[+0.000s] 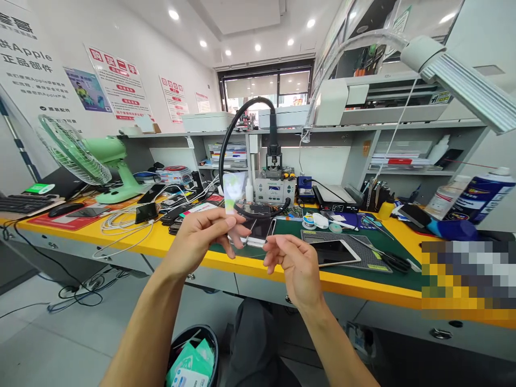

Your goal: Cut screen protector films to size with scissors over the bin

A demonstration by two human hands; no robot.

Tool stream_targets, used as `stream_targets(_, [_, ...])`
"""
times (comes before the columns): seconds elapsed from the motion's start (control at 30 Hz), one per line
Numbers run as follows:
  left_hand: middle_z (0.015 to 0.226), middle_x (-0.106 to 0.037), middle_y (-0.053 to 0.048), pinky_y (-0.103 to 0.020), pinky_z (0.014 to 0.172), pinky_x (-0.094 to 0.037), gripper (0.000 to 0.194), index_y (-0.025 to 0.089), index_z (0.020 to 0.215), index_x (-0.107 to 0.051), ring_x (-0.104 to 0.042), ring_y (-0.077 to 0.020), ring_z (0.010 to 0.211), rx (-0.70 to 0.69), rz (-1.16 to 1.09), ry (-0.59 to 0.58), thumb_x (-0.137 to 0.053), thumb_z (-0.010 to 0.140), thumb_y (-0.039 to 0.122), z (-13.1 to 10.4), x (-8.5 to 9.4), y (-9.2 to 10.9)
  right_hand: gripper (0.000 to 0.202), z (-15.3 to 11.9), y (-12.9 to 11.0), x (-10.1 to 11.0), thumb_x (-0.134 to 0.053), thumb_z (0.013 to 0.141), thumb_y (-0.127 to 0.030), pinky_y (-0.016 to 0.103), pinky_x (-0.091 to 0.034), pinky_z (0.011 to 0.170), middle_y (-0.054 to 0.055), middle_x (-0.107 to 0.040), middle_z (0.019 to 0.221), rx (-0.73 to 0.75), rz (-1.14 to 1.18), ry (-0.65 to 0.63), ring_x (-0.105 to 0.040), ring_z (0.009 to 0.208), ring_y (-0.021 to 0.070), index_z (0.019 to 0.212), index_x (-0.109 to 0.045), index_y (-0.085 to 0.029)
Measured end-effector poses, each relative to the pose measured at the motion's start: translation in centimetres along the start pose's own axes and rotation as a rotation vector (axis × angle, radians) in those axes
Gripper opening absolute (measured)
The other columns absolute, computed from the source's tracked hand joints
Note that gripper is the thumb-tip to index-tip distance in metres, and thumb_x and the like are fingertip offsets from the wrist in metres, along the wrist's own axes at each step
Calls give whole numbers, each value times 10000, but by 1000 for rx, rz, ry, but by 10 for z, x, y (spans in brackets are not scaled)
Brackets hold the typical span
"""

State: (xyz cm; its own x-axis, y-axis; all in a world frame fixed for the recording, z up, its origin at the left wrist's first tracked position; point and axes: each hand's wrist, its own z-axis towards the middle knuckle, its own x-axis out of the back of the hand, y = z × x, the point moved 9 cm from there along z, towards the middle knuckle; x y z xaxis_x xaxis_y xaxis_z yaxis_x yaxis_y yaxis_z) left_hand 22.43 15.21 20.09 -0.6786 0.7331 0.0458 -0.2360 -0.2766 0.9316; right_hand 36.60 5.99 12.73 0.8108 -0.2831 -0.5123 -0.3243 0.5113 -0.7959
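My left hand (pixel 205 231) is raised over the front of the bench, thumb and index finger pinched on a clear film (pixel 235 188) that catches a whitish, slightly coloured glare. Some of its fingertips look paler, as if seen through the film. Opposite it, my right hand (pixel 296 263) is closed, with the thumb against curled fingers. What lies between those fingertips, if anything, is too small to make out. Behind and between the hands lies a dark-screened device (pixel 260 230) with a pale edge. A white-framed tablet (pixel 336 252) lies to the right of my right hand.
A green mat (pixel 403 279) covers the yellow-edged bench (pixel 363 286). Behind stand a hot-air station (pixel 276 190) and its looping black hose (pixel 224 145). Black-handled scissors (pixel 397 262) lie right; white cables (pixel 121 220) and a green fan (pixel 115 156) are left. A bin (pixel 215 344) stands below.
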Motion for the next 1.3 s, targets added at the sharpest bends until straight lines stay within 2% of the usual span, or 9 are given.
stream_targets(0.2, [873,-787,-123,-292,513,-595,190,121,956,-760,-705,-202,651,-3,-8,-1,-699,891,289,0,-1,1,233,-2,2,0,-740,815,-377,241,-499,456,79,-729,725,5,-20,-5,-634,529,151,798,-797,-152])
stream_targets(0.43, [880,-787,-114,-305,544,-605,191,149,976,-758,-704,-205,680,-29,28,-29,-669,919,308,-4,-3,-1,190,-2,4,4,-758,850,-370,227,-514,463,56,-729,754,95,-121,-3,-641,539,137,881,-790,-185])
stream_targets(0.7, [872,-787,-123,-293,561,-597,200,147,965,-767,-701,-206,689,-44,51,-15,-685,903,318,-6,-3,1,198,-4,4,4,-750,863,-375,222,-517,466,59,-728,755,106,-138,-4,-645,548,137,884,-786,-181])
stream_targets(1.3, [870,-789,-97,-288,563,-609,173,160,978,-767,-714,-198,691,-61,25,-25,-668,922,291,-9,2,-6,211,-5,6,2,-758,855,-396,218,-517,472,62,-734,759,120,-151,-9,-646,547,132,879,-794,-189])
